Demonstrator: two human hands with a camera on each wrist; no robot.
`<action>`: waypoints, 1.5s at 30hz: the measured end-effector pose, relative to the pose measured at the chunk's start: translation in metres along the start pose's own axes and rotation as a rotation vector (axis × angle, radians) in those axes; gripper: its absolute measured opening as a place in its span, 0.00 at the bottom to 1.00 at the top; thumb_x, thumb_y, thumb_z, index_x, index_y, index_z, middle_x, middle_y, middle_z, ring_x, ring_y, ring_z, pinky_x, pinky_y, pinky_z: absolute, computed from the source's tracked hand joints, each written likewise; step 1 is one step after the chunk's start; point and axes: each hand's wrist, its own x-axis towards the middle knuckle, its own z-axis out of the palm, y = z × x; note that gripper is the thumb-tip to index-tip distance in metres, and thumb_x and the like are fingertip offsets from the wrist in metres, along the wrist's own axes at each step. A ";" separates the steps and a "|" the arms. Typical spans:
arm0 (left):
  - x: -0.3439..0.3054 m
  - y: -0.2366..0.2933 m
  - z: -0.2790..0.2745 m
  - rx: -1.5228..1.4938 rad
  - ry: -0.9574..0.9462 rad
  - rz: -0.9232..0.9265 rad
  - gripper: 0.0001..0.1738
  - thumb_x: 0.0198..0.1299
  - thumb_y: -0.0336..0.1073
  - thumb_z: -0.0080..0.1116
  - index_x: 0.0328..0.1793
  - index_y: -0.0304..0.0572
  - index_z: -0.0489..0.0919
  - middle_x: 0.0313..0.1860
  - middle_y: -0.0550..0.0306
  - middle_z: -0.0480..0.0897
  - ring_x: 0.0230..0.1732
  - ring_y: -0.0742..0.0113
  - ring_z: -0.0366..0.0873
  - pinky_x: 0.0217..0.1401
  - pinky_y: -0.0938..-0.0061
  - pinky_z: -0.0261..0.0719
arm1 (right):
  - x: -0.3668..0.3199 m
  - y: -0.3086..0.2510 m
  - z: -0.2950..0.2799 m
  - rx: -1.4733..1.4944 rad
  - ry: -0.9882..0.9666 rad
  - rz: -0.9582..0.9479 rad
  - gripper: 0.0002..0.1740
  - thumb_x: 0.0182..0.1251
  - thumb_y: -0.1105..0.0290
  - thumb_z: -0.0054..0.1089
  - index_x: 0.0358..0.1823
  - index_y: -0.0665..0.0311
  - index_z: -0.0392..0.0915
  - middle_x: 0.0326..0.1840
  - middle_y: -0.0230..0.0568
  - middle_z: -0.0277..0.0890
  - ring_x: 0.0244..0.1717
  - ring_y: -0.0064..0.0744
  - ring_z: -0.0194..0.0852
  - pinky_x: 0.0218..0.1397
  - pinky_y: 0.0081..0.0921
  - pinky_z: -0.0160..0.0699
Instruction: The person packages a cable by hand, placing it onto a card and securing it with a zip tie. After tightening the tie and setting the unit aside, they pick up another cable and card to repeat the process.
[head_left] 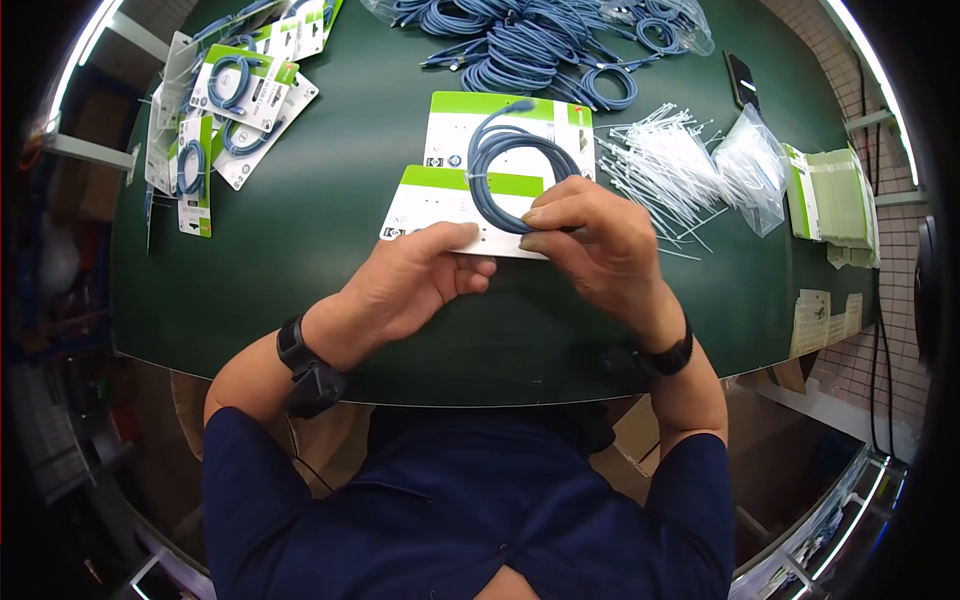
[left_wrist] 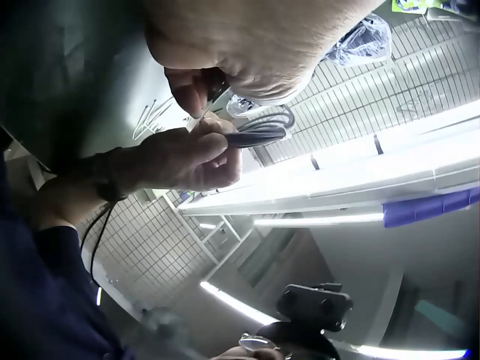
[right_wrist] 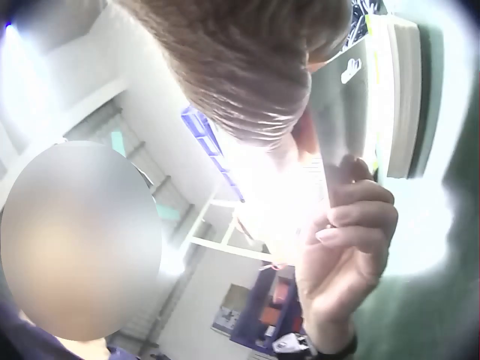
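My left hand grips a white card with a green top band by its lower edge, thumb on the front. In the right wrist view the left hand's fingers curl behind that card. My right hand pinches the lower right of a coiled blue cable between thumb and fingertips. The coil overlaps the card's right part, and a pale tie crosses its left side. From the left wrist, the coil shows beyond the right hand. More such cards lie just behind the held one.
Carded cables are heaped at the back left. Loose blue cables pile up at the back. White zip ties spread out at the right, beside a clear plastic bag, a phone and a stack of cards.
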 end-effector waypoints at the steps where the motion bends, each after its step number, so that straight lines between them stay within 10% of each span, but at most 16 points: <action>1: -0.004 0.000 0.005 -0.007 0.006 0.003 0.19 0.74 0.33 0.61 0.68 0.37 0.77 0.52 0.51 0.87 0.45 0.64 0.86 0.47 0.69 0.87 | 0.007 -0.006 -0.007 -0.018 -0.058 0.017 0.17 0.57 0.82 0.79 0.46 0.63 0.84 0.40 0.41 0.86 0.38 0.36 0.85 0.39 0.29 0.83; 12: 0.018 0.011 0.038 0.619 -0.173 0.470 0.16 0.72 0.32 0.61 0.62 0.34 0.80 0.49 0.53 0.88 0.44 0.68 0.87 0.48 0.73 0.87 | 0.022 -0.020 -0.028 -0.281 -0.079 -0.007 0.15 0.54 0.77 0.80 0.43 0.62 0.86 0.39 0.34 0.85 0.40 0.34 0.82 0.46 0.29 0.79; 21: 0.035 0.012 0.051 0.514 -0.227 0.542 0.16 0.74 0.34 0.61 0.62 0.33 0.79 0.45 0.54 0.87 0.37 0.71 0.85 0.37 0.76 0.85 | 0.021 -0.007 -0.020 -0.181 0.061 0.026 0.13 0.52 0.73 0.82 0.40 0.58 0.89 0.38 0.31 0.85 0.39 0.35 0.81 0.44 0.32 0.79; 28: 0.043 0.007 0.060 0.579 0.142 0.685 0.14 0.75 0.39 0.61 0.56 0.35 0.77 0.36 0.60 0.82 0.25 0.78 0.76 0.19 0.82 0.70 | 0.015 -0.004 -0.009 -0.131 0.062 0.061 0.14 0.55 0.79 0.82 0.43 0.64 0.91 0.41 0.37 0.85 0.40 0.30 0.84 0.42 0.26 0.84; 45: 0.045 0.020 0.047 0.519 0.046 0.453 0.16 0.77 0.43 0.59 0.58 0.38 0.78 0.36 0.61 0.83 0.21 0.80 0.74 0.18 0.83 0.68 | 0.018 -0.004 -0.019 -0.090 -0.058 0.216 0.18 0.55 0.84 0.77 0.48 0.63 0.91 0.44 0.36 0.87 0.36 0.22 0.83 0.39 0.20 0.83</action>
